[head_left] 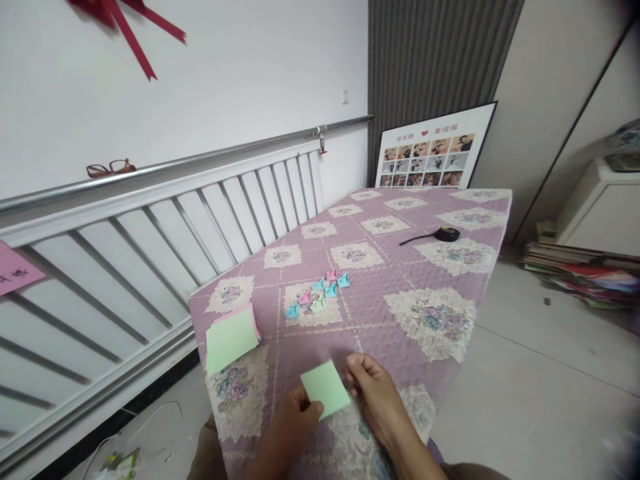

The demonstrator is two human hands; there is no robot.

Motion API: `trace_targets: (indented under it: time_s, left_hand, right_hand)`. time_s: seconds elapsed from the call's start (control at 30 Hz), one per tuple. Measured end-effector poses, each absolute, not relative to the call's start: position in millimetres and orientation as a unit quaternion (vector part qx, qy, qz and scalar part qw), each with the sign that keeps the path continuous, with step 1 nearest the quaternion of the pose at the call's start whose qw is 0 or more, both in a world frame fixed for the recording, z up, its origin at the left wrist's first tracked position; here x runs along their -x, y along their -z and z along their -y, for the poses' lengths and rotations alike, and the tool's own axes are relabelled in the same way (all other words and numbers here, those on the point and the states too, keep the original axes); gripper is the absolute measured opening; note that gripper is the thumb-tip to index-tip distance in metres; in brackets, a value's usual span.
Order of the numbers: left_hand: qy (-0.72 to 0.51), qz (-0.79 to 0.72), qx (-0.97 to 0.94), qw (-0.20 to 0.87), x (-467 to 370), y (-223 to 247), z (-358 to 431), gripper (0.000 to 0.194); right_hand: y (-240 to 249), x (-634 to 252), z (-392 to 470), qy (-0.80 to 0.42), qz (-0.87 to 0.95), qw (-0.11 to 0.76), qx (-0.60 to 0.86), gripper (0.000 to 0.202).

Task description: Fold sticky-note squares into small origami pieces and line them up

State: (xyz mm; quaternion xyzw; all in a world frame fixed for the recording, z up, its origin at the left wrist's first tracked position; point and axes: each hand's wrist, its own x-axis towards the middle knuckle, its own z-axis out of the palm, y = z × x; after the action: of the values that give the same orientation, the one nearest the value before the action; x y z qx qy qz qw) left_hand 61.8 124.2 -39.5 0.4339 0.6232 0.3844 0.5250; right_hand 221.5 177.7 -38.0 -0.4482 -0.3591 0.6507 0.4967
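My left hand (pixel 297 417) pinches a light green square sheet of paper (pixel 326 388) at its lower left, with the thumb on top. The sheet is tilted just above the near part of the table. My right hand (pixel 373 390) is just beyond the sheet's right edge, fingers curled together, and I see nothing in them. Ahead of both hands lies a cluster of small folded paper pieces (pixel 318 302) in blue, pink and green. To the left is a stack of coloured square paper (pixel 233 340), a green sheet on top.
A purple flowered cloth covers the table (pixel 360 333). A black coil with a loose strap (pixel 447 234) lies toward the far right. Along the left runs a white radiator (pixel 200 227), with glasses (pixel 111 168) on its pipe. A photo board (pixel 434 150) leans behind the table.
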Motion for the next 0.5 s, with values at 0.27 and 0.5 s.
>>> trace_targets:
  time_s: [0.27, 0.5]
  left_hand:
    - [-0.509, -0.588, -0.296, 0.555, -70.1, 45.6, -131.1, 0.045]
    - [-0.468, -0.604, -0.336, 0.551, -75.9, 44.1, -130.1, 0.043]
  right_hand:
    - [35.1, -198.2, -159.1, -0.701, 0.452, 0.392, 0.388, 0.033]
    - [39.0, -191.7, -158.2, -0.672, 0.447, 0.412, 0.423, 0.036]
